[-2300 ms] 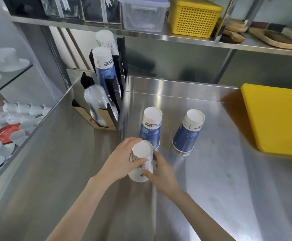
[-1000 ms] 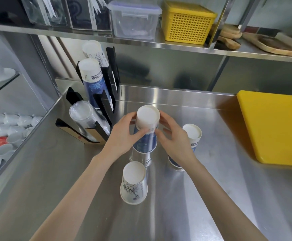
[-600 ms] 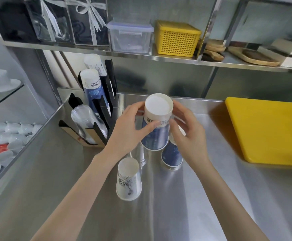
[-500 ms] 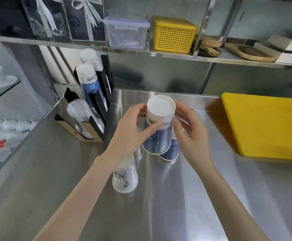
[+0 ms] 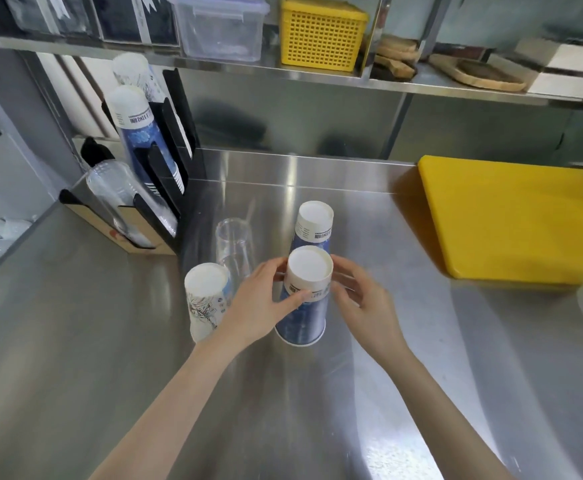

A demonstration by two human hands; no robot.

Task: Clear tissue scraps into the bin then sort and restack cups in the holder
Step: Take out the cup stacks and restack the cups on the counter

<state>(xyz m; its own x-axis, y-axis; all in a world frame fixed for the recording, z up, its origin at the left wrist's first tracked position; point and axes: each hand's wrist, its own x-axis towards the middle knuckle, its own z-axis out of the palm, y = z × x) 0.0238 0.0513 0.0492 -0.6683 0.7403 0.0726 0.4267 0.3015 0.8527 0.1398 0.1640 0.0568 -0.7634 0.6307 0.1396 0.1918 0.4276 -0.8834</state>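
Observation:
An upside-down blue paper cup (image 5: 304, 306) stands on the steel counter (image 5: 369, 393), my left hand (image 5: 266, 303) wrapped round its upper part. My right hand (image 5: 363, 303) hovers at its right side, fingers spread, maybe just touching. Behind it stands a second inverted blue cup (image 5: 312, 225). A clear plastic cup (image 5: 233, 247) stands upside down to the left, with a white patterned paper cup (image 5: 207, 299) in front of it. The black cup holder (image 5: 165, 174) at the back left carries a clear stack, a blue stack and a white stack.
A yellow cutting board (image 5: 512, 220) lies at the right. The shelf above holds a yellow basket (image 5: 321, 36), a clear lidded box (image 5: 219, 26) and wooden boards. White crockery sits on a lower level at the far left.
The blue cup I held raised in both hands has come down onto the counter in front of the other blue cup. A clear cup is now uncovered where it stood.

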